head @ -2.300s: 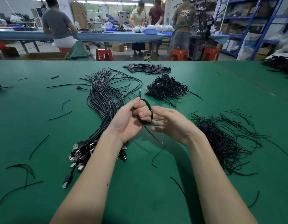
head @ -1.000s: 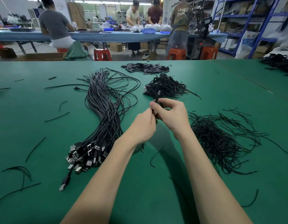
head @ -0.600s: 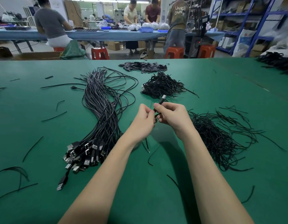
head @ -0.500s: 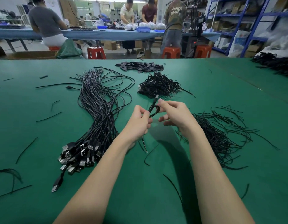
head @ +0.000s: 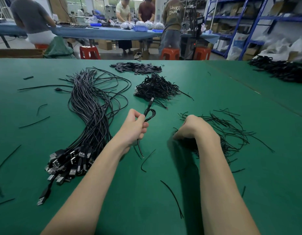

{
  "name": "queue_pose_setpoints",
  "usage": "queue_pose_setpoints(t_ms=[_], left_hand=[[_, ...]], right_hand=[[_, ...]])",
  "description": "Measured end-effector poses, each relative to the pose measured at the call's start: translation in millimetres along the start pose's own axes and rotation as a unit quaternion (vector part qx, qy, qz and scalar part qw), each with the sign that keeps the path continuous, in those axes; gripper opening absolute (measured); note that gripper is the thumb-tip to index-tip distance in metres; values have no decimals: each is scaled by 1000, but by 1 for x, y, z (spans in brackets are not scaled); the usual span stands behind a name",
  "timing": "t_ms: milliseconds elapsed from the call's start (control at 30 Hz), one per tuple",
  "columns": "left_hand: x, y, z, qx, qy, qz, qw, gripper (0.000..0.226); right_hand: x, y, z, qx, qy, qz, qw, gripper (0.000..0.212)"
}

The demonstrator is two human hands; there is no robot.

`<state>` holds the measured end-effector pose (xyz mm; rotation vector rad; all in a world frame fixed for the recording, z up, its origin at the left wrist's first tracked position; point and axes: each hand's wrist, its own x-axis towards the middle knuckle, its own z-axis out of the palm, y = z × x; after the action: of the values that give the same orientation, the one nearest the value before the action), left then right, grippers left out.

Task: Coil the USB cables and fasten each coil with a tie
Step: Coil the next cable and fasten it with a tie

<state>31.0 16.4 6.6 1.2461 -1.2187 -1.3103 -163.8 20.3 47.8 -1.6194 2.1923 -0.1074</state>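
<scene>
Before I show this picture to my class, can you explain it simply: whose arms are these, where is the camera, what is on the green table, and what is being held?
There is no machine here. A person wears one camera on the head, looking forward and down, so the two bare arms are that person's own.

The left hand grips a coiled cable, folded into a small loop with one plug end sticking up. The right hand reaches down into a loose pile of thin black ties; its fingers are curled, but whether they have a tie is hidden.

On the green table lie a long bundle of uncoiled USB cables with plugs nearest the person, a heap of finished coils further back, flat dark pieces behind that, and stray ties scattered about. Other workers stand at tables behind.
</scene>
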Motion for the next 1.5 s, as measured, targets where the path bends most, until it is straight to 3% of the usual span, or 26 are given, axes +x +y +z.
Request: queue_pose_setpoints(t_ms=[167, 367, 567, 667, 867, 933, 1000, 1100, 1200, 1367, 1500], left_hand=[[0, 0, 1, -10, -2, -11, 1000, 13], [0, -2, 1, -16, -5, -19, 1000, 12], [0, -3, 1, -26, -4, -24, 999, 12], [0, -2, 1, -42, 3, -26, 999, 13], [2, 1, -3, -93, 20, -28, 995, 15], [2, 3, -4, -129, 13, -32, 991, 14], [2, 6, -3, -158, 8, -30, 987, 16], [1, 10, -2, -172, 16, -21, 985, 17], [0, 11, -3, -173, 23, -21, 984, 16], [-2, 12, 1, -159, 49, -11, 986, 18], [-2, 10, 1, -127, 74, -4, 989, 16]], right_hand=[[2, -2, 6, 10, 12, 7, 1000, 33], [4, -4, 7, 31, -16, -27, 999, 13], [7, 1, 1, 226, 2, -148, 963, 3], [6, -4, 3, 374, -13, -190, 908, 9], [-5, -28, 6, 666, -69, -310, 675, 11], [-7, -36, 14, 693, -74, -333, 636, 14], [-8, -45, 26, 662, -44, -344, 664, 14], [-4, -51, 41, 555, 28, -366, 747, 10], [-1, -52, 42, 475, 78, -375, 792, 8], [-2, -53, 39, 416, 101, -350, 833, 9], [-4, -48, 33, 446, 26, -334, 830, 6]])
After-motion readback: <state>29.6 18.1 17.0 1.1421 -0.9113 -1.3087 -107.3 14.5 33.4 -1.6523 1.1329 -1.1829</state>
